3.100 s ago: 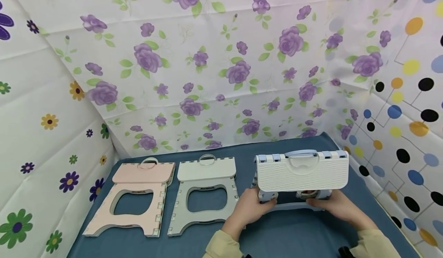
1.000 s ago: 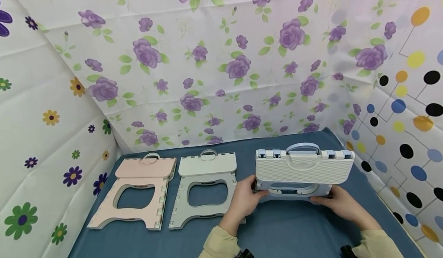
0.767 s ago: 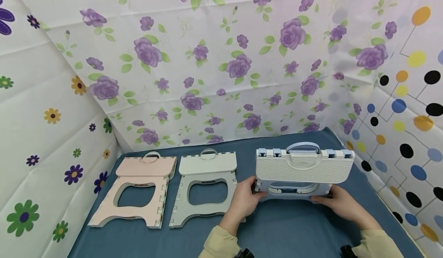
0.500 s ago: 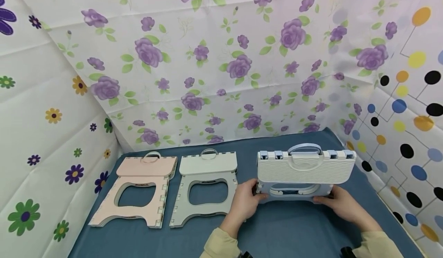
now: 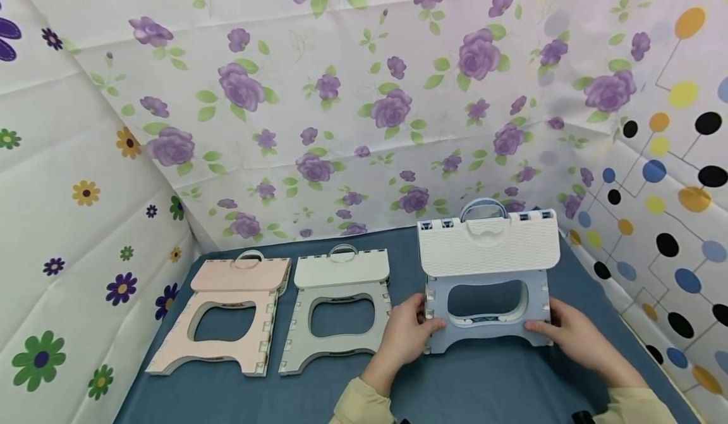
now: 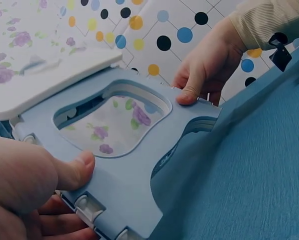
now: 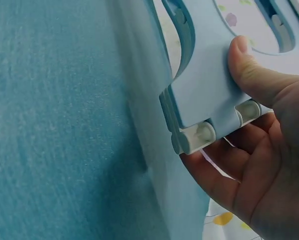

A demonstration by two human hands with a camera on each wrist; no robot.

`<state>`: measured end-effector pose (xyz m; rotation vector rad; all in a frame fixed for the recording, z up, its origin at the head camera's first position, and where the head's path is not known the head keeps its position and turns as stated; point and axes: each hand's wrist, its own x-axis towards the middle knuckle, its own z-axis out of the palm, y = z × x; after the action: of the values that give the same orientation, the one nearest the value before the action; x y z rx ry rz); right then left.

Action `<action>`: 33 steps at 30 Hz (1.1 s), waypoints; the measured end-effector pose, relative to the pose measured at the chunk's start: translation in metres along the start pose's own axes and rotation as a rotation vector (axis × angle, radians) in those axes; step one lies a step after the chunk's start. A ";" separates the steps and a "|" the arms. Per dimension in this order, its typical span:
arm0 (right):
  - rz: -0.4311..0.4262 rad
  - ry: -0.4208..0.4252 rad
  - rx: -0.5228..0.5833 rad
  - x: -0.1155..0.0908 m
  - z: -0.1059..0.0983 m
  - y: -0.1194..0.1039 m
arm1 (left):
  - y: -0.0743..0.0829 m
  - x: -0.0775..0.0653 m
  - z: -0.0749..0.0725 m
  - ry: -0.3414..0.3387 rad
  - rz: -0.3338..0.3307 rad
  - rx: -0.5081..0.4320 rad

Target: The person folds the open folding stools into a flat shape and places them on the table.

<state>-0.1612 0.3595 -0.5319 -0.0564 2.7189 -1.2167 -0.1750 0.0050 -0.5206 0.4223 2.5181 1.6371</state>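
A folding step stool [image 5: 483, 332] with blue legs, a white ribbed top and a blue carry handle is folded flat and tilted up at the right of the head view. My left hand [image 5: 405, 332] grips its left leg edge, thumb on the front face and fingers behind. Opposite it, my right hand [image 5: 577, 332] holds the right leg edge the same way. In the left wrist view the left thumb presses the blue panel [image 6: 124, 185] beside the oval opening. The right wrist view shows the right hand [image 7: 259, 150] pinching a lower corner near the white hinges.
Two more folded stools lie to the left on the blue cloth [image 5: 455, 392]: a pink one [image 5: 218, 351] and a pale green one [image 5: 335, 348]. A floral sheet [image 5: 352, 95] hangs behind, with patterned sheets at both sides.
The blue legs, earlier partly spread and mostly hidden under the white top, are now folded flat. The stool has swung up so its front faces me; both hands still hold its sides.
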 end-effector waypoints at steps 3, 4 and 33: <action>-0.010 0.001 0.015 -0.002 -0.001 0.000 | 0.002 0.000 0.000 -0.015 -0.011 -0.040; -0.010 0.002 0.022 -0.003 -0.001 -0.001 | 0.002 0.000 0.000 -0.019 -0.013 -0.053; 0.216 -0.076 -0.022 0.009 0.005 -0.002 | -0.010 -0.004 -0.004 -0.091 -0.232 -0.173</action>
<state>-0.1693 0.3537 -0.5344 0.1796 2.5936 -1.1009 -0.1734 -0.0035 -0.5288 0.1746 2.2409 1.6856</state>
